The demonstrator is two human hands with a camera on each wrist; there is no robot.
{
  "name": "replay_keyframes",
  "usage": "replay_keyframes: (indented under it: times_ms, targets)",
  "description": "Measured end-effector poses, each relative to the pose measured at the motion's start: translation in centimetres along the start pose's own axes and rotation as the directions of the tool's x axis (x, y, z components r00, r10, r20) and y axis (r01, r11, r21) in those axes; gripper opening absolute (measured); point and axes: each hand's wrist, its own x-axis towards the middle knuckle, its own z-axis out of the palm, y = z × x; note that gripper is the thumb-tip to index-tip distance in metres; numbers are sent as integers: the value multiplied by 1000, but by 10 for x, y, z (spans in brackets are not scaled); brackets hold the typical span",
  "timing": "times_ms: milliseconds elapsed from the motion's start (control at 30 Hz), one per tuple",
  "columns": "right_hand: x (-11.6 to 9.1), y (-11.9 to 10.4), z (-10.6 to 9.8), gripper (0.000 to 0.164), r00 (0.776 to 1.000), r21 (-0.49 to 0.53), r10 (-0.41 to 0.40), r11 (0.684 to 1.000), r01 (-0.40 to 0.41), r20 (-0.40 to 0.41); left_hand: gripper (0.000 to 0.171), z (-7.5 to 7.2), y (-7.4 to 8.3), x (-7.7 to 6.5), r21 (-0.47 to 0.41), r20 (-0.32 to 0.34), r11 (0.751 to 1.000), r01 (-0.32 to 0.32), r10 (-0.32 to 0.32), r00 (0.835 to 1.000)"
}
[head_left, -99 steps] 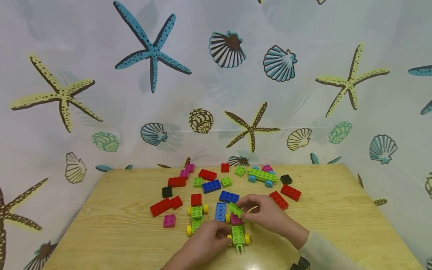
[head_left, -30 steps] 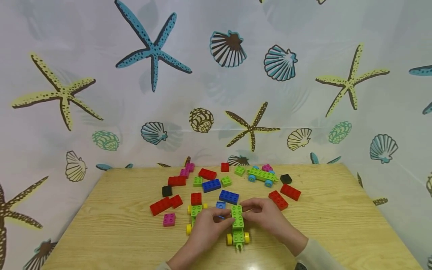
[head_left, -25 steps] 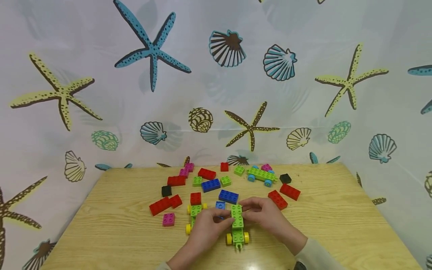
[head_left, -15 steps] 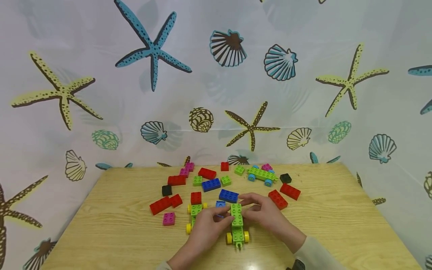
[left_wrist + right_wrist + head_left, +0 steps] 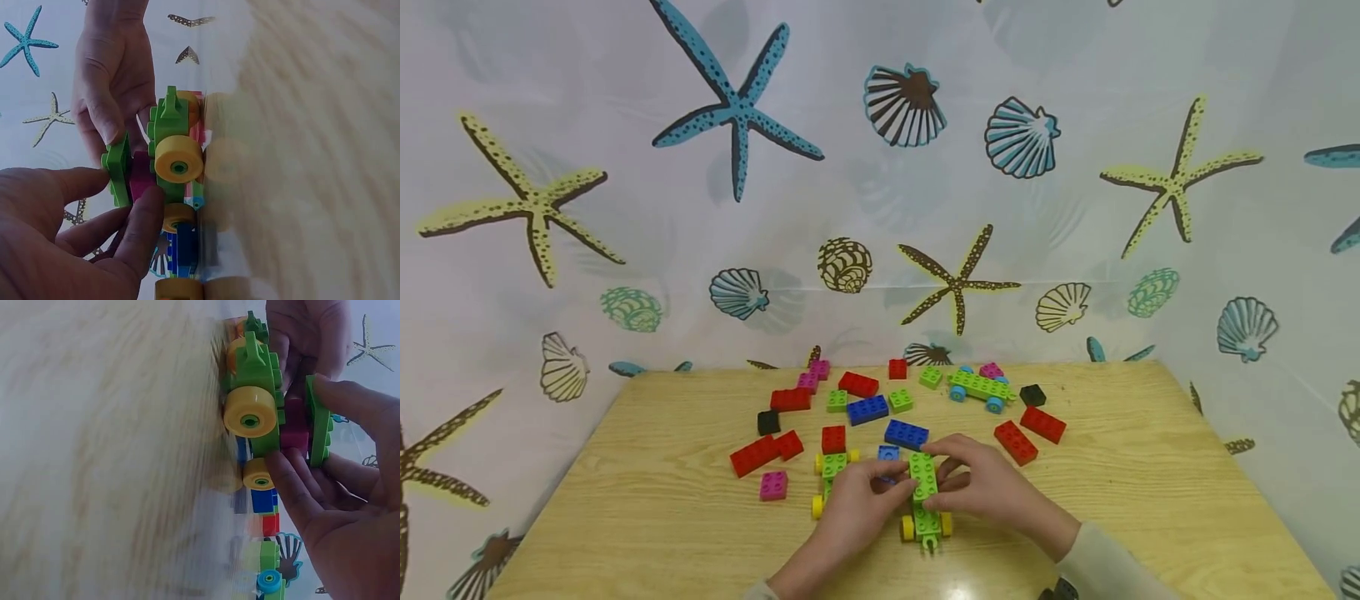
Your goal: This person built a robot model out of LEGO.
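Observation:
A flat green building brick point(image 5: 922, 477) lies lengthwise over a magenta brick point(image 5: 294, 427) on a green toy car base point(image 5: 927, 525) with yellow wheels. In both wrist views the green brick tilts, with a gap to the magenta one at one end. My left hand point(image 5: 859, 507) pinches it from the left, other fingertips beside the magenta brick. From the right my right hand point(image 5: 983, 487) grips it, thumb at the near end and fingers at the far end. Seen from the head, the magenta brick is hidden beneath.
A second yellow-wheeled green car point(image 5: 833, 465) stands left, partly behind my left hand. A light blue brick point(image 5: 888, 453) lies between the cars. Farther back are blue bricks point(image 5: 906, 434), red bricks point(image 5: 1016, 442), black bricks point(image 5: 1033, 395) and a blue-wheeled green car point(image 5: 981, 386).
The green brick, earlier tilted in my right hand, now lies over the magenta brick. My left hand has moved up from the near wheels to it. Lately my right thumb has shifted toward its near end.

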Motion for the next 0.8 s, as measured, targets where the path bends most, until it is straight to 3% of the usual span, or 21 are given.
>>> replay_keyframes:
  times_ms: [200, 433, 633, 800]
  targets:
    - [5, 2, 4, 64, 999, -40, 34, 999, -35, -16, 42, -6, -10, -9, 92, 126, 995, 42, -53, 991]
    - [1, 1, 3, 63, 1000, -81, 25, 996, -27, -17, 30, -8, -11, -13, 165, 267, 986, -38, -7, 964]
    - [3, -1, 4, 62, 999, -86, 27, 996, -29, -22, 23, -7, -14, -12, 197, 282, 972, -131, 72, 957]
    - [5, -3, 1, 62, 999, -81, 24, 996, -25, -22, 20, -8, -13, -11, 188, 289, 973, -136, 78, 954]
